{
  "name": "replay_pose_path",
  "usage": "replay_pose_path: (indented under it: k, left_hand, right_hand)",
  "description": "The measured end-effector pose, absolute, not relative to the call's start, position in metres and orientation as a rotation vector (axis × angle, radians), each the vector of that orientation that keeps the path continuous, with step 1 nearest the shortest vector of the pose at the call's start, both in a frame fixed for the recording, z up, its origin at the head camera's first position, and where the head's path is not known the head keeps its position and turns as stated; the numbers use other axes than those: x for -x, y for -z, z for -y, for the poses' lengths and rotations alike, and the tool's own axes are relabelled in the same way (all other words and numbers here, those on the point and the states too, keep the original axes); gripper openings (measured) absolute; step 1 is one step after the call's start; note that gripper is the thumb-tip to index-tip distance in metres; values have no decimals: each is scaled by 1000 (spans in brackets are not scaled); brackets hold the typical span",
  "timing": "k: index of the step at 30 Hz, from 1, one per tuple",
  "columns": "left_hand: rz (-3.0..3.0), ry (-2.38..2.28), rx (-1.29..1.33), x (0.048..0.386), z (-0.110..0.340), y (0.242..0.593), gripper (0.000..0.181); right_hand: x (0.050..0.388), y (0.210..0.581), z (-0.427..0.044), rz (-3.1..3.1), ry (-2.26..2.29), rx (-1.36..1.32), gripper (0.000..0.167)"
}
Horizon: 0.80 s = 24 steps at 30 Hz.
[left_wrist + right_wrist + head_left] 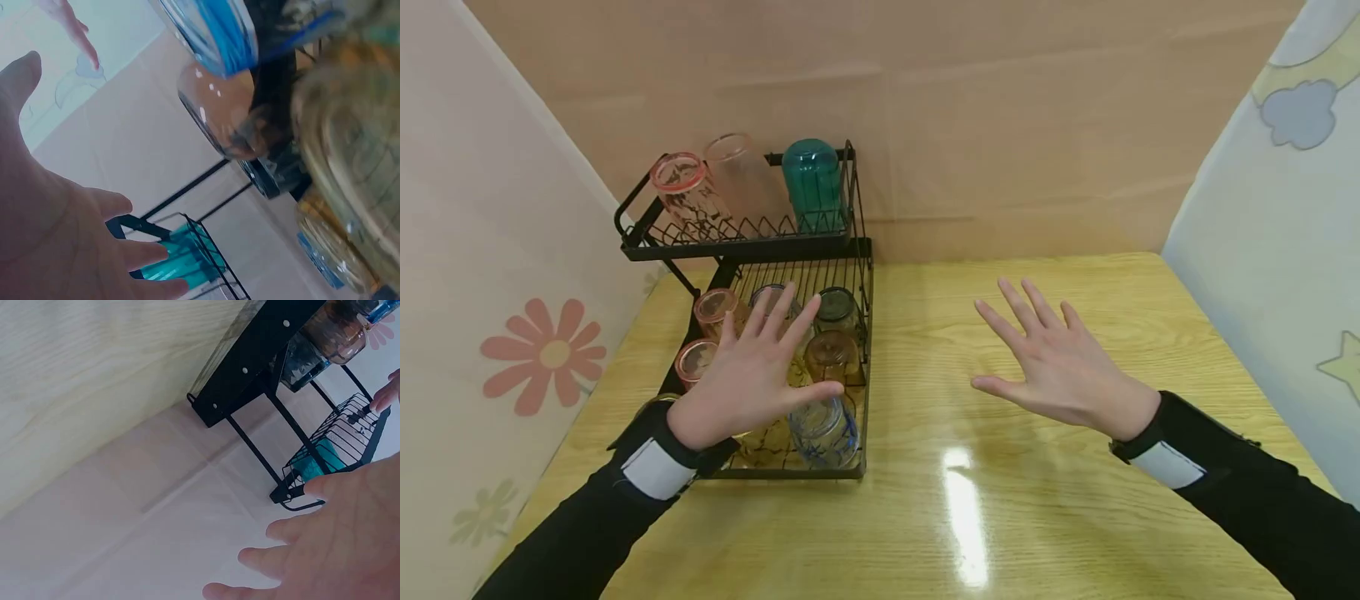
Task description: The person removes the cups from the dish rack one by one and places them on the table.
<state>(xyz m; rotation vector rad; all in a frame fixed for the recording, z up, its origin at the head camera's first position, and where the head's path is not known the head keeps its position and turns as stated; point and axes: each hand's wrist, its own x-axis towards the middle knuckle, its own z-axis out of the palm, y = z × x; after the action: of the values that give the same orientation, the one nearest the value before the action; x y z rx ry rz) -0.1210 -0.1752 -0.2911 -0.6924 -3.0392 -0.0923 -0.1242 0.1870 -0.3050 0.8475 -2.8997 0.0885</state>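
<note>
- Left hand point(741, 383): fingers and thumb spread wide, holding nothing. Hangs over the lower tier of the rack; left wrist view shows a gap between palm and glassware.
- Right hand point(1060, 367): also spread wide, holding nothing. Held above the light yellow wood-grain table point(917, 367), to the right of the rack and well apart from it.
- Black metal two-tier wire dish rack point(745, 249): stands on the left part of the table, near the back wall.
- Upper tier, left to right: pink patterned glass point(679, 183), tall clear pinkish glass tumbler point(743, 183), teal glass with its closed end up point(812, 179).
- Lower tier, left side: two pink glasses, rear point(717, 308) and front point(695, 360).
- Lower tier, right side, back to front: dark grey-green glass point(837, 308), amber-brown glass point(832, 354), clear glass with blue streaks point(825, 429).
- Yellow glassware point(765, 443) sits beside the blue-streaked one; partly hidden by the left hand, count unclear.
- Both forearms: black sleeves, white patch at each wrist.
- Back wall point(1000, 125): plain peach-tan sheet with creases.
</note>
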Motion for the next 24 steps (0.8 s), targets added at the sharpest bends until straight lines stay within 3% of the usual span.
replay_pose_path:
  k: [24]
  left_hand:
    - [2773,96,1004,80,160,317,89]
  right_hand:
    - [136,341,-141,2938,-598,-875,81]
